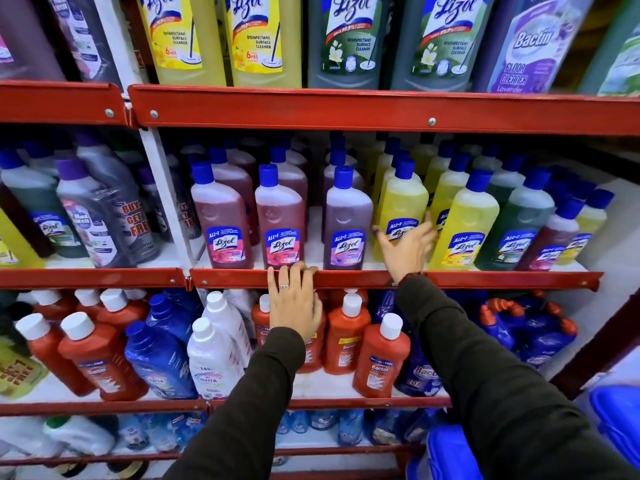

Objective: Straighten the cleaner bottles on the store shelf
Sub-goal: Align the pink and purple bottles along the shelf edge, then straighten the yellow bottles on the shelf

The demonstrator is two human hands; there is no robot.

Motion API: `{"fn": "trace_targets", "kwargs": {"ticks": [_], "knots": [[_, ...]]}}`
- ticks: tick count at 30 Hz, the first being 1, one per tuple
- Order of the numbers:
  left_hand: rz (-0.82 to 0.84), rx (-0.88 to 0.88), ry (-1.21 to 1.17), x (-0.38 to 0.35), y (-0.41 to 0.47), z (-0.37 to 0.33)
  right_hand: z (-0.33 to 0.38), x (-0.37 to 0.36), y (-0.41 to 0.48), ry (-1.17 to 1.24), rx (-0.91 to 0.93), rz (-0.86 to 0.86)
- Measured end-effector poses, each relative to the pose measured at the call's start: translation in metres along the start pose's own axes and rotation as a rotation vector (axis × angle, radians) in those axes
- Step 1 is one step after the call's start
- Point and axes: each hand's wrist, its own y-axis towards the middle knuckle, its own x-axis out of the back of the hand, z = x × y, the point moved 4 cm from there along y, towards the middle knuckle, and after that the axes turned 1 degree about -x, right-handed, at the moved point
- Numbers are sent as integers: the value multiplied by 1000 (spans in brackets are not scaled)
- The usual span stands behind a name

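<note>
Retail shop aisle, cleaning-products section. Red metal shelf rails [346,110] carry tiered white shelf boards stocked with many identical bottles in ranked rows: Lizol surface cleaners [280,220] with blue caps, red Bactin bottles [381,358], and shrink-wrapped packs printed "BUY 2 GET 1 FREE" [135,220]. One white bottle [211,362] bears a printed price.

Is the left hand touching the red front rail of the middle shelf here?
Touching. In the head view the left hand lies flat against the red front rail, fingertips hooked over its top edge, with no gap showing.
</note>
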Motion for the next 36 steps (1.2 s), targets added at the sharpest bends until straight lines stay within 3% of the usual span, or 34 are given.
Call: {"fn": "trace_targets", "kwargs": {"ticks": [6,18,28,30,32,34,36], "knots": [[0,3,29,0,1,0,-4,-7,19,-63,-29,101],[-63,20,25,1,2,-2,-14,15,-11,-76,88,74],[-66,90,-44,6,-2,-13,-16,23,-18,26,68,115],[-131,76,-209,9,-6,-24,-19,25,-20,131,53,126],[-186,1,-584,18,-5,-46,-22,32,-22,278,34,118],[-173,-29,-981,26,6,-74,-24,37,-23,398,7,141],[-129,-11,-1195,33,21,-102,-27,39,-22,466,-23,174]]}}
